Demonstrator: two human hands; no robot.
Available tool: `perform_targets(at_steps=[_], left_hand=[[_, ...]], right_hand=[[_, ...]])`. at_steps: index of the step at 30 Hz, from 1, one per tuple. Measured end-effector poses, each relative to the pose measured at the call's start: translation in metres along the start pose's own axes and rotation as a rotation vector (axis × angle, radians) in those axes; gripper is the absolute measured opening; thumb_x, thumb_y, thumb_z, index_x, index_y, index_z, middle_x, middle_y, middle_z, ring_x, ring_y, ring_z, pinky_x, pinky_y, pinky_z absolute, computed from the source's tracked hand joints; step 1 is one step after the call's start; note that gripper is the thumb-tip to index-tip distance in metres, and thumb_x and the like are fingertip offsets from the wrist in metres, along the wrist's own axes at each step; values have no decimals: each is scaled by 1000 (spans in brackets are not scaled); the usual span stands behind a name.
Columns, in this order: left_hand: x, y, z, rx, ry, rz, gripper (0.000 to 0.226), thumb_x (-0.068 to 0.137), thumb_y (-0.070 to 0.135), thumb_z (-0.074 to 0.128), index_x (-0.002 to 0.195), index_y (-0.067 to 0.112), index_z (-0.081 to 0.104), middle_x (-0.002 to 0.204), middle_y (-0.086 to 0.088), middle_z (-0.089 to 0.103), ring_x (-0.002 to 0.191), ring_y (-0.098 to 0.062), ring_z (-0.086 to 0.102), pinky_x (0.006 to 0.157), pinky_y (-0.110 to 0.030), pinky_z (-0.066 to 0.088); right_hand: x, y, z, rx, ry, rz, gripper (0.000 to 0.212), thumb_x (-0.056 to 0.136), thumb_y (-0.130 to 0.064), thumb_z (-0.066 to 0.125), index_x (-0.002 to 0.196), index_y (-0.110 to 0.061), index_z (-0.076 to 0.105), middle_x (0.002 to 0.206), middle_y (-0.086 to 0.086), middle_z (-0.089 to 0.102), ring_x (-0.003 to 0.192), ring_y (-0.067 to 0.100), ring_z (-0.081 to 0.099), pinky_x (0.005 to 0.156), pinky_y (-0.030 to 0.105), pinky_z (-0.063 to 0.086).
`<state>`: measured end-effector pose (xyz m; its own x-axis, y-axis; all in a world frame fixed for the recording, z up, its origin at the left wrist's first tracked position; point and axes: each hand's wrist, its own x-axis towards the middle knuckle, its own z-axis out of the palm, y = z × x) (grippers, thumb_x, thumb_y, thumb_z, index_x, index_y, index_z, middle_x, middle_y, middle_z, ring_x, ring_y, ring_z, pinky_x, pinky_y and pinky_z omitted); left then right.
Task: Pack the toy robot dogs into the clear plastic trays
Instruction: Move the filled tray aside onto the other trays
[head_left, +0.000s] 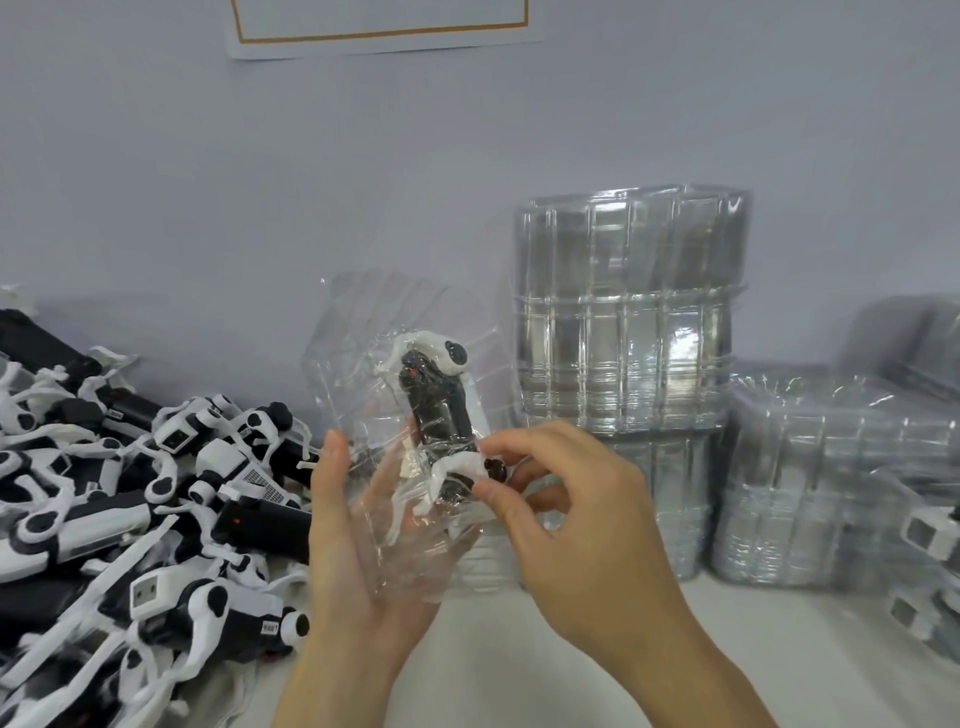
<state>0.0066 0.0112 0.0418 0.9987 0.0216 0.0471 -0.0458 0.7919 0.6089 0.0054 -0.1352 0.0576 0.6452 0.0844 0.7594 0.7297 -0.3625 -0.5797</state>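
From the head view, we are cradling a clear plastic tray in our left hand, fingers curled behind it. Our right hand is pinching the toy robot dog lying in it. Loose dogs are piling left on the surface; tray stacks are standing right.

A pale surface fills the lower frame. A heap of black-and-white toy dogs lies at left; stacks of clear trays stand at centre right and right.
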Motion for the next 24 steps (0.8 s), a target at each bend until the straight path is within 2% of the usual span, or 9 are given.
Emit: perform_targets(at_steps=[3,9,13,17,19,21,24], left_hand=[[0,0,-1,22,-42,4,87,50,71,85,117,17,75,127,-22,67,115,-43,65,105,-64,40],[1,-2,0,-1,-30,-3,91,45,70,88,117,16,74,127,-19,67,119,-42,63,110,-66,33],[0,-2,2,39,-27,19,87,49,71,85,116,16,76,125,-19,68,113,-38,66,107,-63,39],[-2,-3,4,96,-63,42,76,64,72,76,115,14,76,124,-23,68,115,-44,65,96,-59,52],[-3,-3,6,126,-49,54,77,60,72,79,113,16,77,118,-20,71,105,-37,71,80,-48,59],[-3,-4,5,123,-44,55,79,55,70,82,113,17,77,115,-18,73,98,-34,74,71,-42,60],[-5,-6,7,112,-98,46,62,71,66,67,107,17,79,109,-17,75,88,-30,76,63,-37,61]], right_hand=[[0,0,0,-3,10,-7,23,86,-15,78,102,-29,72,94,-19,62,84,4,65,68,15,54],[-1,-2,0,36,28,-11,23,85,-10,78,103,-25,75,91,-17,62,83,8,66,70,20,57],[-1,-1,-2,76,17,30,22,83,-8,80,99,-22,77,88,-16,62,81,10,67,70,22,57],[-1,-1,-7,69,-36,66,21,83,-6,79,92,-24,74,86,-15,63,81,11,66,69,21,56],[-1,-1,-12,70,-66,90,19,85,-9,76,90,-27,72,85,-14,64,83,12,65,67,19,53],[0,-1,-16,87,-87,111,14,89,-13,71,88,-27,71,85,-13,66,83,14,65,67,20,52],[2,0,-19,67,-37,109,15,92,-14,67,82,-24,72,80,-12,67,82,13,65,67,26,53]])
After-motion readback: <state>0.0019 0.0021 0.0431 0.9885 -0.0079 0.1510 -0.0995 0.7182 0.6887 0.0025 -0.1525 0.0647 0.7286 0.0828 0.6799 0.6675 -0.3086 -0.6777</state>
